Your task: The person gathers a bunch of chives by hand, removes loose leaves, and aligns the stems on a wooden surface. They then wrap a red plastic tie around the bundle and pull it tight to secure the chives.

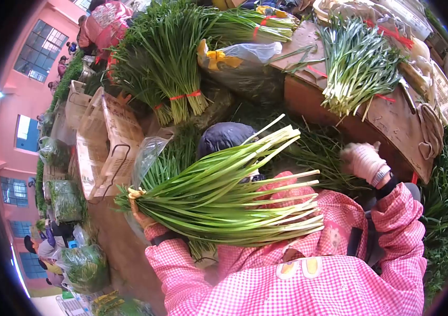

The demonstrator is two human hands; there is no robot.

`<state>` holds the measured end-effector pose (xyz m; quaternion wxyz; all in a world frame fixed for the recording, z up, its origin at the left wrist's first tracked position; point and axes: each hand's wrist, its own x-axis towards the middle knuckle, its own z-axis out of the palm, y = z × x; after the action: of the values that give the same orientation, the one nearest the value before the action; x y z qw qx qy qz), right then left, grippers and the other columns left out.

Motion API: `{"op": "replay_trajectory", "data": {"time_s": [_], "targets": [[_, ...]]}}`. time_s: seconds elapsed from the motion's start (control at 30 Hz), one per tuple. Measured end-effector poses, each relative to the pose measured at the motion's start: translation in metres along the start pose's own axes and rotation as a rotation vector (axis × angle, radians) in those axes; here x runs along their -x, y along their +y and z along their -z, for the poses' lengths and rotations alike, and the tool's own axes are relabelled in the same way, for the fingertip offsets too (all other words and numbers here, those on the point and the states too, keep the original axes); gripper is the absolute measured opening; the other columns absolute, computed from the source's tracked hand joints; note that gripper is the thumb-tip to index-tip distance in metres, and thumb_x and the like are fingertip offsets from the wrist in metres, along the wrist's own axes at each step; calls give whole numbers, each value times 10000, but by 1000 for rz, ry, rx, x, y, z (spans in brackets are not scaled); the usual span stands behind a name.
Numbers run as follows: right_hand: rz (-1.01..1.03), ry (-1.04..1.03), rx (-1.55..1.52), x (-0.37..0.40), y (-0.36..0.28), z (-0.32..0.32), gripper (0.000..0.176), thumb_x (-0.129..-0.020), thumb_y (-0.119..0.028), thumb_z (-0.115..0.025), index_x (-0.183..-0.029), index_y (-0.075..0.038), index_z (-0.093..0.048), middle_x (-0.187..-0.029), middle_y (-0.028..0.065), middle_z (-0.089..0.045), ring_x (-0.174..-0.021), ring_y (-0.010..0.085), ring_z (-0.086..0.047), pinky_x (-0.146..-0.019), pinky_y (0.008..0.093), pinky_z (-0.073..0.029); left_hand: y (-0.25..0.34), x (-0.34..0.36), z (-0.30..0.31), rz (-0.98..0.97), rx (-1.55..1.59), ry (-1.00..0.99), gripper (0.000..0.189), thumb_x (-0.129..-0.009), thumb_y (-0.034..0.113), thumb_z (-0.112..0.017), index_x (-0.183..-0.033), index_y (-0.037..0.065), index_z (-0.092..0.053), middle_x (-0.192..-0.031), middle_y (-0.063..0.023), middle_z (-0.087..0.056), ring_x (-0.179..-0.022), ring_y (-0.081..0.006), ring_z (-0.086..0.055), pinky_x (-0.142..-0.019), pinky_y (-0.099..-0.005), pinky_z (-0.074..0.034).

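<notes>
Your left hand is closed around the leafy end of a bunch of green stalks, whose pale ends fan out towards your right side. Your right hand, gloved, is apart from that bunch, near the loose greens; it is blurred, so you can't tell whether its fingers are closed. Beyond it, a pile of stalks lies on the brown surface. Red-banded bunches stand beyond your left hand, with a plastic crate nearer it.
</notes>
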<state>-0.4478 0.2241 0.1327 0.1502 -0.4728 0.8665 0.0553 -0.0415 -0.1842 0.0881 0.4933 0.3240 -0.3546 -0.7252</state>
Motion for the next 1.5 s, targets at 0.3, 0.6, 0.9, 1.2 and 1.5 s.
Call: {"op": "replay_trajectory", "data": {"time_s": [0.3,0.6,0.9,1.2,1.5], "targets": [[528,273,-1238,-76,-117,42,389,-866,-76,-556,-1252,-64,-504,-942,69,-627,-885,145,-581,-838,272,-453,7,-19,10,-139,53,-128,270,-912,283,-501,-1118,122,-569,-1061,-26,-595,-1017,-168,-543,-980,-450,-397],[321,-7,-2293,-79,-145,32,521,-837,-78,-625,-1312,-40,-415,-1137,82,-581,-962,126,-565,-875,267,-449,22,-8,9,-37,196,-525,260,-930,327,-478,-1131,187,-565,-1212,-17,-540,-1150,-204,-481,-1019,-539,-314],[-13,-232,-2012,-17,-116,29,178,-798,-147,-657,-909,-8,-651,-808,43,-643,-723,122,-595,-693,257,-481,24,12,-24,-44,433,-527,152,-928,295,-491,-928,150,-534,-1009,-15,-580,-951,-278,-588,-816,-523,-486],[-186,145,-1535,-18,-16,-28,153,-798,-89,-648,-929,-9,-649,-742,47,-623,-666,122,-570,-602,258,-462,30,-3,-2,-92,95,-538,262,-938,362,-447,-954,109,-512,-1049,-97,-582,-858,-303,-603,-737,-480,-526],[424,683,-483,-53,-93,41,427,-764,-281,-668,-1147,-135,-551,-825,133,-631,-784,299,-621,-676,392,-490,57,-76,105,-195,-237,-304,239,-934,310,-448,-927,71,-454,-907,-37,-436,-838,-151,-475,-780,-331,-464]]}}
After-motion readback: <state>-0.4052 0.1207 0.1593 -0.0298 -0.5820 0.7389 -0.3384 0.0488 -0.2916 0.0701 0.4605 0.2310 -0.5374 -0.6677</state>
